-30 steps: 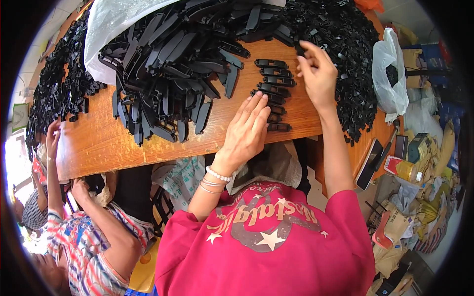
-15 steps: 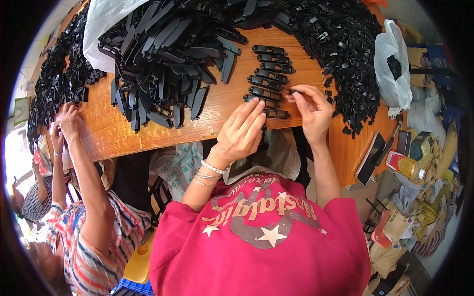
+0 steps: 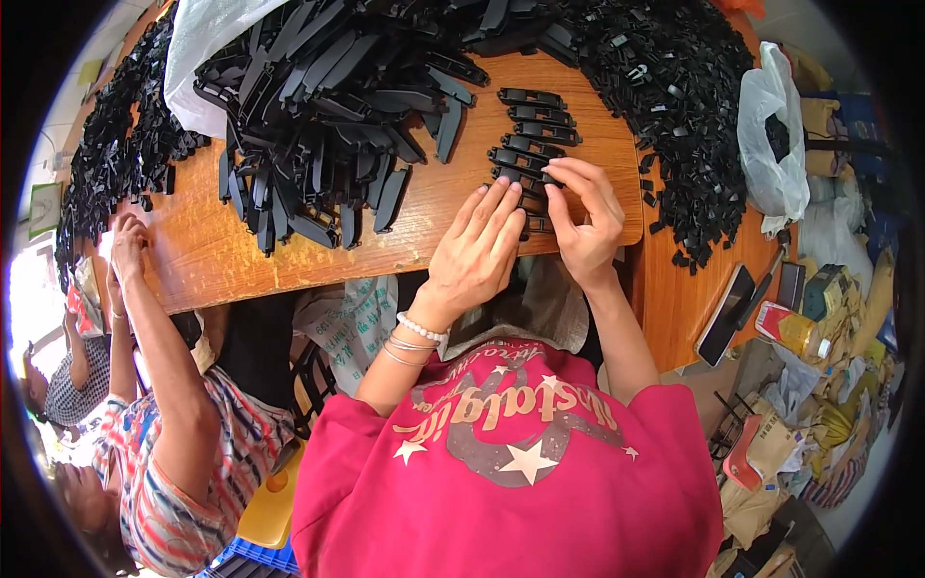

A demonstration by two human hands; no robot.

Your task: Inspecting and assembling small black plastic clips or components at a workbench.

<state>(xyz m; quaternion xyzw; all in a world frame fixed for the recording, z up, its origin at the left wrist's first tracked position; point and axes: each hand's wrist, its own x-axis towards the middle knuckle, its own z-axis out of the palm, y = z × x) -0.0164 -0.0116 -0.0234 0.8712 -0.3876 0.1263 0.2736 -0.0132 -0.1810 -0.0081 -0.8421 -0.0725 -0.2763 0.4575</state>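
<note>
A column of slim black plastic frames [image 3: 532, 97] lies crosswise on the wooden table in front of me. My left hand [image 3: 474, 241] rests its outstretched fingers on the left ends of the nearer frames, palm down. At the right end of one of those frames is my right hand [image 3: 588, 226], thumb and forefinger pinched on a small black plastic piece, mostly hidden by the fingertips. Both hands partly cover the nearest frames.
Left of the column rises a heap of long black plastic parts [image 3: 328, 125] beside a white plastic bag [image 3: 198, 72]. Tiny black pieces [image 3: 689, 125] spread at right, near a clear bag [image 3: 774, 144] and a phone [image 3: 725, 313]. Another person's hands [image 3: 127, 249] work at the table's left.
My right hand has moved left and slightly away from me, bringing its fingertips onto a frame. My left hand has slid a little farther up the column.
</note>
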